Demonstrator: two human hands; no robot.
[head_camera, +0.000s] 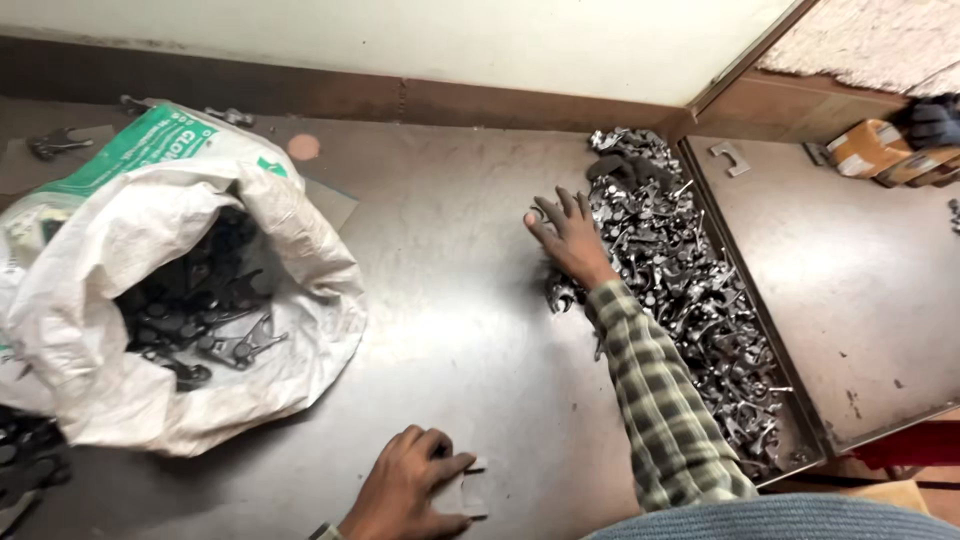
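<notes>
Resting one right hand (572, 238) on one metal-parts heap (690, 300)

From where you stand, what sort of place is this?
Probably a small metal workshop or hardware sorting area. A long heap of small shiny metal parts lies on a worn metal work surface, the right hand resting at its edge, and a white woven sack holds darker parts.
</notes>
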